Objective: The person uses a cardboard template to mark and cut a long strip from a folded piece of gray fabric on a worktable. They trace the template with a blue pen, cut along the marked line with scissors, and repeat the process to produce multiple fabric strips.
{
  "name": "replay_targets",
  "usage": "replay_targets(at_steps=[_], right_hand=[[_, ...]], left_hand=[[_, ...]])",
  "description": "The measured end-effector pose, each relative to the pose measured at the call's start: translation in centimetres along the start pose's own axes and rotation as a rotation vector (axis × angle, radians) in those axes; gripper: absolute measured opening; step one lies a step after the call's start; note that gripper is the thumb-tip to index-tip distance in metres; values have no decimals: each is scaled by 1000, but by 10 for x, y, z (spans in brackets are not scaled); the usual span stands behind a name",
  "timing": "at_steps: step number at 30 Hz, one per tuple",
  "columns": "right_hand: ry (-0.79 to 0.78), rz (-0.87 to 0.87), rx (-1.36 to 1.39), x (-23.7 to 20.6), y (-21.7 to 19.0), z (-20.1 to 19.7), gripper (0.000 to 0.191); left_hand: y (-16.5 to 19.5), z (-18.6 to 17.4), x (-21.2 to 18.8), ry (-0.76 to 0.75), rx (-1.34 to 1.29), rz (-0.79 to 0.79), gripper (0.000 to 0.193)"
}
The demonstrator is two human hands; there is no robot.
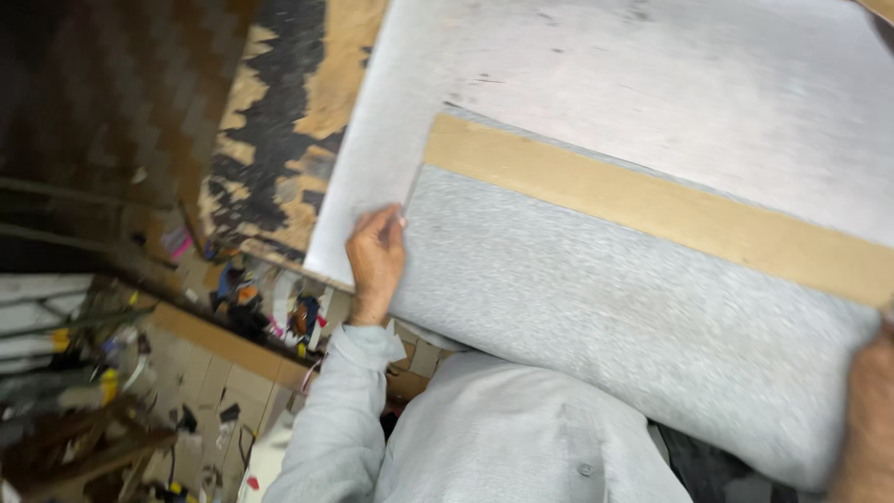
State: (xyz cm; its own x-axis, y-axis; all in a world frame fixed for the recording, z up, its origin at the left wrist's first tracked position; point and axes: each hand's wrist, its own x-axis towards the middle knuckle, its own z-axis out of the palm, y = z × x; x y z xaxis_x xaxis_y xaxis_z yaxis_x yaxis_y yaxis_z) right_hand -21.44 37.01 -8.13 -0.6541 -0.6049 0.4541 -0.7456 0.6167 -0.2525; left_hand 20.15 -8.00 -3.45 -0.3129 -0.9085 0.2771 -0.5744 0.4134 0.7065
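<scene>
At the far left, a cluttered floor (186,391) of scraps and colourful small packages was seen; the left hand (376,256), its arm bent in a pale grey sleeve (335,410), was curled around the left corner of a grey padded panel (605,307), fingers pressed on its edge; the panel, crossed by a tan board strip (652,205), lay on the pale tabletop (652,74); the right hand (866,410) was closed on the panel's right end.

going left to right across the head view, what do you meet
cluttered floor with scraps → left hand on the edge of the grey fabric-covered panel → grey fabric-covered panel with its bare tan wooden strip → right hand
</scene>
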Motion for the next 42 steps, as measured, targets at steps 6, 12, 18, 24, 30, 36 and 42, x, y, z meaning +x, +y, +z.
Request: replay_targets(at_steps=[6, 12, 18, 24, 30, 36, 42], right_hand=[[143, 99, -2, 32, -4, -12, 20], [162, 255, -14, 37, -2, -26, 19], [132, 292, -30, 39, 7, -25, 23], [114, 307, -17, 39, 15, -18, 23], [81, 317, -38, 40, 18, -13, 22], [78, 316, -46, 39, 19, -12, 22], [75, 312, -52, 39, 20, -9, 21]], left_hand=[[33, 49, 67, -251, 39, 420, 45], [44, 70, 58, -231, 16, 382, 34], [42, 77, 54, -229, 38, 385, 32], [38, 83, 56, -236, 111, 376, 29], [37, 86, 60, -236, 136, 361, 32], [37, 86, 60, -248, 116, 337, 32], [36, 87, 60, -257, 144, 325, 31]])
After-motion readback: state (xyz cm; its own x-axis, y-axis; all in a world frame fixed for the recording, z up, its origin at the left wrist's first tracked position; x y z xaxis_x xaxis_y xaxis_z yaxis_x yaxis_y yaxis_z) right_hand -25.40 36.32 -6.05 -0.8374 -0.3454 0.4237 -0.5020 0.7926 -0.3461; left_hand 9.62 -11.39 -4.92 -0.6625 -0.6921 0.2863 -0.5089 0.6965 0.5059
